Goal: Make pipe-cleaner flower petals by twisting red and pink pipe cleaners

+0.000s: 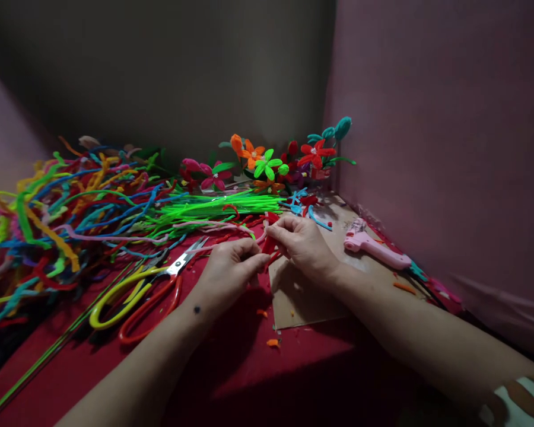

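Between my two hands is a red pipe cleaner (270, 242), bent into a narrow shape. My right hand (306, 244) pinches its upper part between thumb and fingers. The thumb and forefinger of my left hand (231, 268) close on its lower end, their tips partly covering it. Just behind my hands lie loose pink pipe cleaners (213, 226) and a bundle of bright green ones (218, 206). Left of my left hand rest scissors (177, 267) with one yellow and one red handle loop, blades slightly apart.
A tangled heap of coloured pipe cleaners (84, 204) fills the left side. Finished pipe-cleaner flowers (267, 163) stand at the back. A pink glue gun (376, 249) lies on cardboard (309, 305) at right. Orange scraps (273, 343) dot the red cloth (240, 379). Thin green stems (48, 350) lie front left.
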### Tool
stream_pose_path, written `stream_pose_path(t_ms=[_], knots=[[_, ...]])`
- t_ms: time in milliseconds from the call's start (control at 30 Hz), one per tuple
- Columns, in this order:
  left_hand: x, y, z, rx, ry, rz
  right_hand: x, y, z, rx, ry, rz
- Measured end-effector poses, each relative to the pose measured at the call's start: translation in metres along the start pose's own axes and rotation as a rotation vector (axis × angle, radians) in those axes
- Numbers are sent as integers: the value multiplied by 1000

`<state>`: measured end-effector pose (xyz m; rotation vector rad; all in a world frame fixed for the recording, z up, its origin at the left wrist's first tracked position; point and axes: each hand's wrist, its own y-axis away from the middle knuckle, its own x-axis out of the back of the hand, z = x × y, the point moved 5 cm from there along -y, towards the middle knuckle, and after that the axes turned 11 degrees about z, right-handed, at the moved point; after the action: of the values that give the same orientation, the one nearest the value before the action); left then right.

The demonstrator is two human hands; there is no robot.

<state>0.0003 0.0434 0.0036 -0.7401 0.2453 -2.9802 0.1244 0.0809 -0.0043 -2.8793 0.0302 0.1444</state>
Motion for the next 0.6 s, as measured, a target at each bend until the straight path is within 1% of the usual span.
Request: stream_pose_path(t_ms=[67,100,167,200,267,400,600], knots=[[-1,0,-5,114,129,-68,-3,0,5,-77,-120,-76],[-1,0,-6,142,196,-85,-6,1,6,-118,-172,-130],[1,-1,-6,144,279,-79,-10,3,8,-173,-229,-220],[2,-2,-6,139,294,-73,-11,4,8,-186,-233,-241],[3,-2,-7,141,304,-85,-10,6,7,-205,-227,-233],[3,-3,-8,149,355,-147,-9,7,6,-260,-238,-191],[5,-5,-12,188,470,-111,-12,7,10,-334,-333,-213]])
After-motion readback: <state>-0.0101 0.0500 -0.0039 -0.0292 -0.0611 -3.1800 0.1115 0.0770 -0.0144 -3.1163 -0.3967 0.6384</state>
